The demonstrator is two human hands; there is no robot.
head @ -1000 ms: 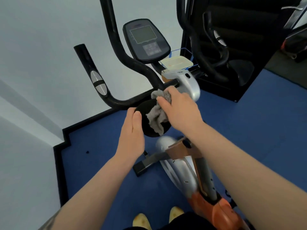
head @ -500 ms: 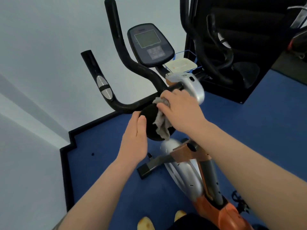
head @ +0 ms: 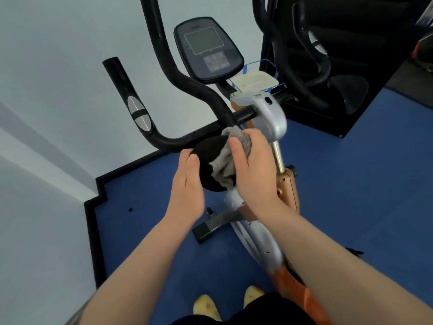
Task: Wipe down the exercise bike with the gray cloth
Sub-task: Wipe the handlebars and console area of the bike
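The exercise bike (head: 262, 231) stands on the blue floor (head: 351, 184) near a pale wall, its frame running away from the person toward the console (head: 208, 46), which faces back and up. The long axis runs from the orange lower body by the person's feet, up the silver post, to the black handlebars (head: 164, 127), which curl outward and upward on each side. It looks heavy and rigid, so it should stay put under wiping pressure; its painted and plastic surfaces are probably smooth, while the handlebar covering seems softer and likelier to drag on fabric. The console screen looks like the one part that wants a light touch.

A round black pad (head: 207, 165), apparently the end of a bar, sits between the two hands. The left hand (head: 187, 195) lies flat against its left edge, fingers straight and together, steadying it without curling round it.

The gray cloth (head: 223, 170) is bunched and limp, draped over the pad's right side. It looks light and soft, and should fold round curved parts easily. The right hand (head: 251, 174) holds it, thumb and fingers curled over the bundle and pressing it to the pad. Gathered in the palm like this, it seems unlikely to slip loose.
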